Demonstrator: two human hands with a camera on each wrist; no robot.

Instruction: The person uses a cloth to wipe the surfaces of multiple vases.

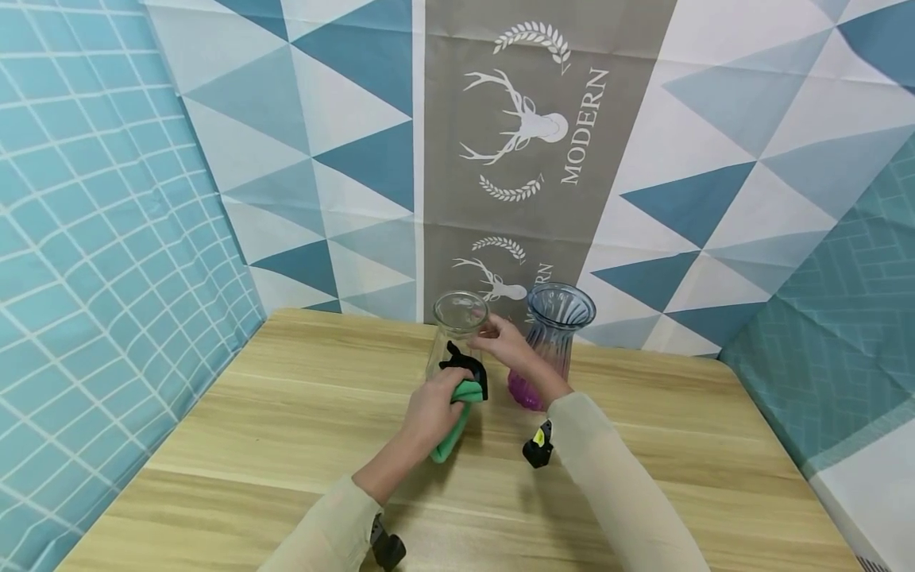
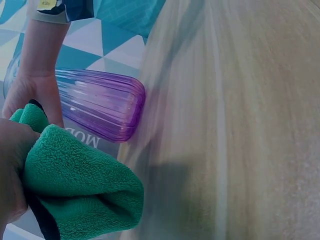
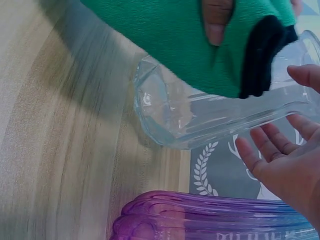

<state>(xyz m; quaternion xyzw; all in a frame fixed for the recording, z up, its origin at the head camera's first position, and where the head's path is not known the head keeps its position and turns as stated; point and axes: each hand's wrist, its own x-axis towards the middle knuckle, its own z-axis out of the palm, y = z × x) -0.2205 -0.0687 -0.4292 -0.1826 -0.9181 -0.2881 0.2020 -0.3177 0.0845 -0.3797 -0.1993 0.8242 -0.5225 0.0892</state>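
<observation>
Gripping green cloth [image 2: 82, 182], wooden table [image 1: 286, 445], triangle-patterned backdrop [image 1: 443, 175]

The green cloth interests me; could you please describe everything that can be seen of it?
The green cloth looks soft and fuzzy, with black edging. It is folded and bunched, gripped in the left hand, and one end hangs down. It is over the wooden table, beside the clear vase; whether it touches the glass is unclear.
</observation>
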